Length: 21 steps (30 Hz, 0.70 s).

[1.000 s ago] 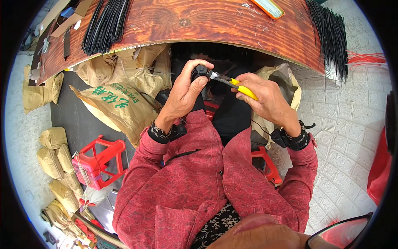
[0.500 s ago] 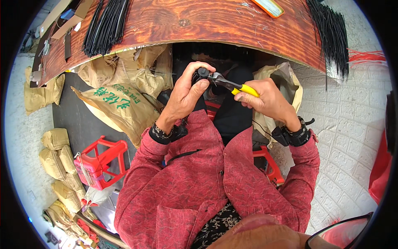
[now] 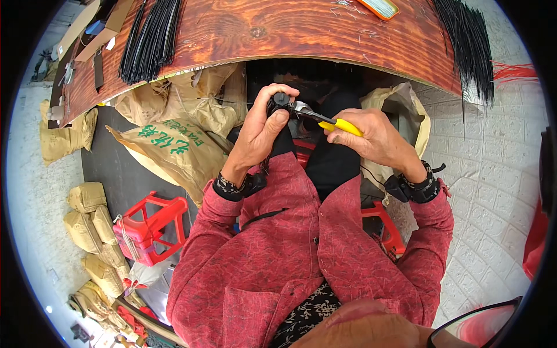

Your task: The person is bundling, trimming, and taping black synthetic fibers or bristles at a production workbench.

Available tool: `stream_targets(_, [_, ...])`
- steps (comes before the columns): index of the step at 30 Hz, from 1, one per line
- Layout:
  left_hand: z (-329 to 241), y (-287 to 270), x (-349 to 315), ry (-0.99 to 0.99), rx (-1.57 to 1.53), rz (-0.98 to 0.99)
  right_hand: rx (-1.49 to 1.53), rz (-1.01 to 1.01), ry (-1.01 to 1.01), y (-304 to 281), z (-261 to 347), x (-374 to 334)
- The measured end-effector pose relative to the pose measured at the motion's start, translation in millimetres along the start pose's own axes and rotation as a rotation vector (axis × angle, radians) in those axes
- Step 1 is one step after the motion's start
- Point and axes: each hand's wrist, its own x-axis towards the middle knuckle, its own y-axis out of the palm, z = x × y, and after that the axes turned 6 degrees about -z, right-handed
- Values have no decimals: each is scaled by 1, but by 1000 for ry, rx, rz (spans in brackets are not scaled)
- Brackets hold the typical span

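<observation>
My left hand (image 3: 255, 130) is closed around a black piece with a round, flat end (image 3: 281, 98), held up just in front of the table edge. Thumb and fingers wrap its sides, and most of its length is hidden in the palm. Yellow-handled pliers (image 3: 348, 127) are gripped in my right hand (image 3: 377, 136). Their metal jaws point left and meet the side of the black piece, close to my left fingertips. Whether the jaws pinch anything there is too small to tell.
Across the front stands a brown wood-grain table (image 3: 261, 35). Black strand bundles (image 3: 149, 43) overhang its edge at left, and another bundle (image 3: 464, 49) at right. An orange-rimmed tray (image 3: 380, 8) holds thin pieces. Paper sacks (image 3: 174, 145) lie below, near a red stool (image 3: 154, 226).
The whole view has shifted slightly, with the surroundings moving a little to the right. Both hands keep their grips, and the pliers have turned slightly at the black piece.
</observation>
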Motion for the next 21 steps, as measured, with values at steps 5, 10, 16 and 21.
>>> stream_targets(5, [2, 3, 1, 26, 69, -21, -136, -120, -100, -1, 1, -2])
stream_targets(10, [4, 3, 1, 43, 76, -16, -259, -100, -100, -5, 6, -1])
stream_targets(16, [8, 2, -1, 38, 64, -57, -227, -109, -95, 3, 1, 1])
stream_targets(21, [8, 3, -2, 68, 57, -59, 420, 130, 302, 2, -7, 5])
